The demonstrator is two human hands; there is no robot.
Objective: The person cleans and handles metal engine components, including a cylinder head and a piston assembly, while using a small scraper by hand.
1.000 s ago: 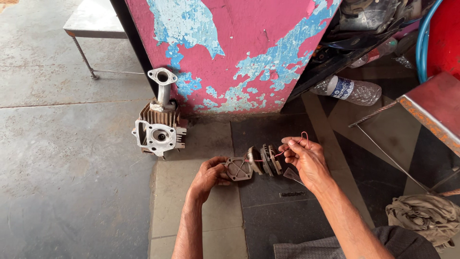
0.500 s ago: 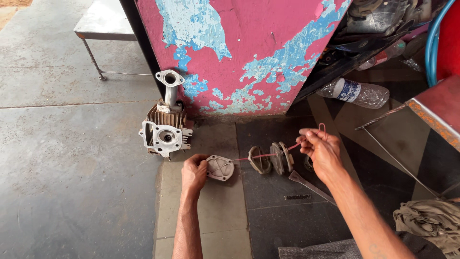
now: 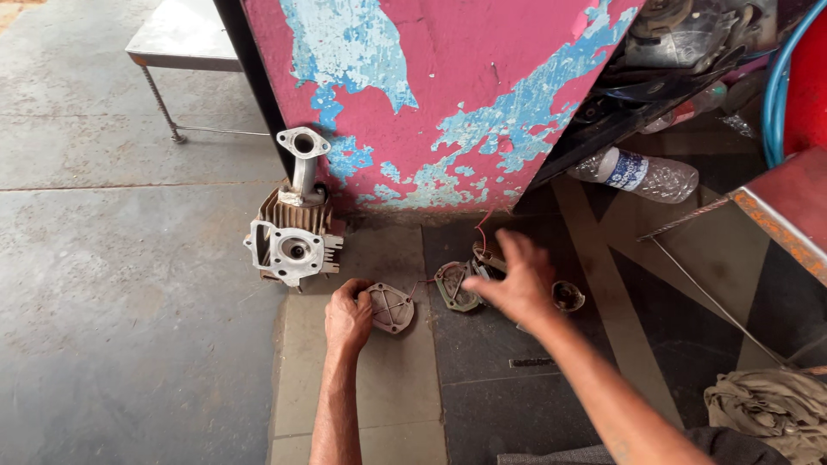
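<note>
My left hand rests on the floor, its fingers closed on the edge of a flat grey metal cover plate. My right hand hovers with spread fingers over several round metal parts strung on a thin red wire, which lie on a dark mat. It holds nothing that I can see. A finned engine cylinder head with an upright intake pipe stands to the left, against the wall.
A peeling pink and blue wall rises just behind the parts. A plastic bottle lies at the right, near a red metal box. A cloth sits bottom right. A metal table leg stands upper left.
My right hand let go of the raised red wire and dropped over the strung parts, which now lie on the mat. My left hand set the cover plate down on the floor.
</note>
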